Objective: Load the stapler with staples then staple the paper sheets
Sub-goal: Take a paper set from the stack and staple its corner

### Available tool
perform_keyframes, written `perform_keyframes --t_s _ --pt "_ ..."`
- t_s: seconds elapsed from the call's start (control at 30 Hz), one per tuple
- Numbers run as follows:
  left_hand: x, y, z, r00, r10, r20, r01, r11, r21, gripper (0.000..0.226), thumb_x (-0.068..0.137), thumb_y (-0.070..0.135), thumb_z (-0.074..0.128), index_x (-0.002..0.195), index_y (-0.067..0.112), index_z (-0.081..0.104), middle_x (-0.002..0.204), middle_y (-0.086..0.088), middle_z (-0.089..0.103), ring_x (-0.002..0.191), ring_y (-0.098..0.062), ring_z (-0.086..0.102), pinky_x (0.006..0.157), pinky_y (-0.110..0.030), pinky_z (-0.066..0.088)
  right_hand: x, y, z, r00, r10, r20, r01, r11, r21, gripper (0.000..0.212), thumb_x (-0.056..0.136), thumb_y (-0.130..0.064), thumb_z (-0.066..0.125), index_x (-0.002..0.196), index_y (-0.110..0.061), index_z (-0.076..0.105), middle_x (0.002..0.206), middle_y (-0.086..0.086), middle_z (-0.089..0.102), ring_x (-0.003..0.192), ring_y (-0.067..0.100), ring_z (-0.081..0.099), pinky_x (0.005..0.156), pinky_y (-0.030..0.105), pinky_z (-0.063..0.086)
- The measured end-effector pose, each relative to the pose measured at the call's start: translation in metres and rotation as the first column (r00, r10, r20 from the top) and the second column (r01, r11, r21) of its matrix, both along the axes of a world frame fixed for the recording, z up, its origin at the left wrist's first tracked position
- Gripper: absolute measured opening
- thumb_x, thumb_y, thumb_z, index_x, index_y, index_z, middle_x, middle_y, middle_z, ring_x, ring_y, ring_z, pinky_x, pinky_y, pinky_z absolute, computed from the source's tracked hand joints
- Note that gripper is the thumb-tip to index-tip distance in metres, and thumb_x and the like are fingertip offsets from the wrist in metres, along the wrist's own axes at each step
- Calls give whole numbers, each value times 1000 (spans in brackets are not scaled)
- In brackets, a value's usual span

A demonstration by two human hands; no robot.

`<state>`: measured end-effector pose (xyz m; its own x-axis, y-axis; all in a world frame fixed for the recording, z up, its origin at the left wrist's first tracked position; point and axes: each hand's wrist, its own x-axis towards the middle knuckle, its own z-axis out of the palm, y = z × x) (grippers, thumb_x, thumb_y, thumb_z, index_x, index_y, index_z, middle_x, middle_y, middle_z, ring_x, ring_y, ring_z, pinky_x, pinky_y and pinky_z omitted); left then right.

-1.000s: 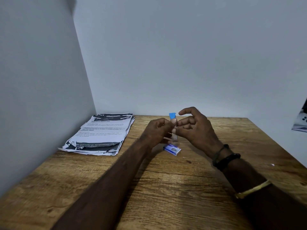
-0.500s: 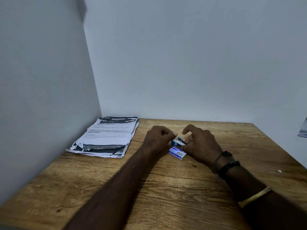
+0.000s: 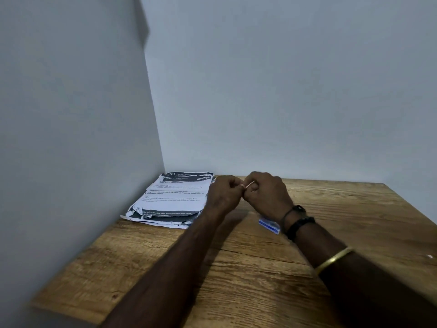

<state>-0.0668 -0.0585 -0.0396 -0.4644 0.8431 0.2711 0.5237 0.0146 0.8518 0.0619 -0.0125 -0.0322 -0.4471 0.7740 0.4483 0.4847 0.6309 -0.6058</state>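
Observation:
My left hand (image 3: 223,192) and my right hand (image 3: 267,195) meet above the wooden table (image 3: 236,268), fingers curled. Between their fingertips they pinch a thin, pale copper-coloured staple strip (image 3: 248,185). A small blue and white staple box (image 3: 269,225) lies on the table just under my right wrist, partly hidden by it. The stack of printed paper sheets (image 3: 173,197) lies in the back left corner, right beside my left hand. The stapler does not show; my right hand covers the spot where it lay.
Grey walls close off the table at the left and the back. A small white scrap (image 3: 429,256) lies near the table's right edge. Bare wood stretches in front of my forearms.
The blue stapler held up between my hands went down onto the table beside the box. Both hands have since risen again and now pinch the thin strip.

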Motion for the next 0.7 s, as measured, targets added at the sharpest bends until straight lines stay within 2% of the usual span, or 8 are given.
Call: perform_keyframes --t_s 0.1,0.17,0.3,0.4,0.47,0.53,0.6,0.7 --pt "-25 -12 4 996 82 -21 -82 997 -1 17 89 16 64 91 6 78 91 -16 78 96 -33 73 87 -51 59 -35 -3 4 999 28 -17 -29 998 -50 13 78 -24 65 88 -25 73 88 -1 75 85 21 67 68 28 49" --pt "-42 -18 4 989 144 -36 -144 990 -1 16 88 17 65 87 7 77 88 -15 77 94 -33 72 85 -46 58 -58 -5 2 999 43 -19 -44 996 -74 15 77 -23 65 88 -24 74 92 2 76 90 24 68 70 27 47" --pt "-74 -27 0 975 210 -70 -214 976 -47 19 87 22 65 74 11 73 77 -6 73 83 -25 67 74 -35 47 -100 -5 -6 999 46 -21 -49 989 -142 16 77 -21 67 90 -24 76 101 -1 76 97 24 68 69 24 40" --pt "-93 -28 -5 964 260 -55 -263 964 -46 26 89 23 67 63 20 67 72 1 69 81 -19 65 72 -29 41 -126 -1 -13 1000 5 -18 -8 981 -195 13 77 -23 69 88 -23 76 102 -2 76 101 24 69 75 25 48" --pt "-100 -26 -7 953 298 -50 -301 953 -45 24 90 24 68 66 22 67 76 1 70 88 -22 68 75 -28 41 -136 4 -19 999 -37 28 42 975 -219 19 78 -24 69 96 -22 74 109 1 74 108 26 68 83 28 50" --pt "-105 -23 -8 948 314 -42 -316 948 -37 19 90 25 69 72 19 71 86 -5 76 96 -27 71 80 -31 46 -144 11 -24 992 -93 84 110 968 -226 31 79 -28 68 108 -17 70 116 8 72 111 32 66 84 29 50" --pt "-107 -21 -10 949 313 -33 -314 948 -39 15 91 25 68 87 14 78 98 -7 79 102 -28 70 90 -35 51 -148 15 -27 985 -138 102 159 956 -247 42 79 -34 69 115 -15 67 120 12 70 112 35 66 83 30 52" --pt "-113 -18 -14 950 311 -41 -313 948 -53 19 91 24 67 99 13 81 104 -6 80 107 -26 70 97 -39 53 -158 21 -27 981 -158 110 184 938 -294 49 76 -40 73 119 -17 67 123 11 70 113 34 67 85 32 53"
